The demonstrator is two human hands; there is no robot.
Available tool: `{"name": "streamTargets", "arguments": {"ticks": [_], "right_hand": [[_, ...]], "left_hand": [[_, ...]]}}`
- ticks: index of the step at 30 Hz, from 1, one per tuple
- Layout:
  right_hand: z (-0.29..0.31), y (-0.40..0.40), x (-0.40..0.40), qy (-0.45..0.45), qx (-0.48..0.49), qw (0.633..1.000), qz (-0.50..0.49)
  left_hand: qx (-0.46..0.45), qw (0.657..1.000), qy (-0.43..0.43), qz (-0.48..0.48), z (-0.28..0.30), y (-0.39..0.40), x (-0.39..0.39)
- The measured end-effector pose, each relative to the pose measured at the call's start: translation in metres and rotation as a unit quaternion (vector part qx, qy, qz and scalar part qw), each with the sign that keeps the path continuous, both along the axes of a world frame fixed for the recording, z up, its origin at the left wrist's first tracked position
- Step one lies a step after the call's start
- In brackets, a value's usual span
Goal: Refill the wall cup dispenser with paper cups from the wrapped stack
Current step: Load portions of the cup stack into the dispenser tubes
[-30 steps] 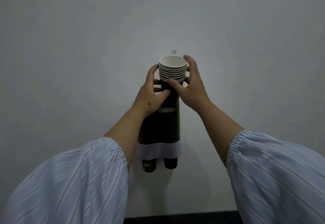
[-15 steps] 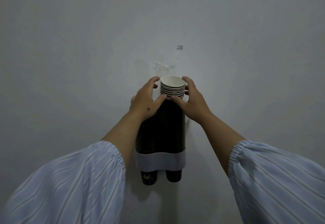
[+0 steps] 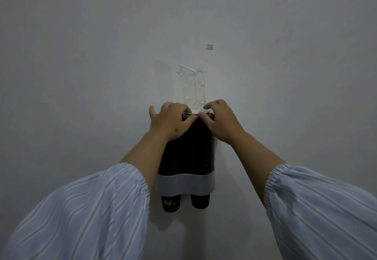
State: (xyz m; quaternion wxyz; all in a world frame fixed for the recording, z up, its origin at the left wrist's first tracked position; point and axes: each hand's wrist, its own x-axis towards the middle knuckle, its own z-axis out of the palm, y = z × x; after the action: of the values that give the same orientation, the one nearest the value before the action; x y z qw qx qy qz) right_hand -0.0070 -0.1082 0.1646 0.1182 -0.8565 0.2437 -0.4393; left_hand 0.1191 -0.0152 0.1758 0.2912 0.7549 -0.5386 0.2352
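A dark twin-tube cup dispenser [image 3: 191, 153] hangs on the wall, with a white band [image 3: 185, 185] round its lower end. Two dark cup bottoms [image 3: 200, 200] stick out beneath the band. The paper cup stack [image 3: 196, 113] sits almost fully inside the right tube, only its white rims showing at the top. My left hand [image 3: 169, 123] curls over the rims from the left, thumb at the front. From the right, my right hand [image 3: 220, 123] pinches the same rims between thumb and fingers.
A strip of clear crinkled plastic [image 3: 193, 84] clings to the grey wall [image 3: 81, 55] just above the dispenser. A small dark mark [image 3: 209, 47] sits higher up. My striped sleeves fill the lower corners.
The cup stack has slid down into the dispenser, from several rims above the top to just the rim edge. Both hands followed it down and now sit on the tube's mouth.
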Motion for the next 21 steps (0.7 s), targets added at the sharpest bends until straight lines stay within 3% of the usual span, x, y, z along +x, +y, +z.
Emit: {"name": "streamTargets", "arguments": {"ticks": [10,21], "right_hand": [[-0.0053,0.002,-0.0039,0.043,-0.029,0.998,-0.029],[-0.0078,0.005,-0.0049,0.019,-0.019,0.999,-0.026]], "left_hand": [[-0.021,1.0,0.014,-0.009,-0.0052,0.004,-0.0032],[-0.01,1.0,0.001,0.001,-0.0064,0.0029,-0.0046]]}}
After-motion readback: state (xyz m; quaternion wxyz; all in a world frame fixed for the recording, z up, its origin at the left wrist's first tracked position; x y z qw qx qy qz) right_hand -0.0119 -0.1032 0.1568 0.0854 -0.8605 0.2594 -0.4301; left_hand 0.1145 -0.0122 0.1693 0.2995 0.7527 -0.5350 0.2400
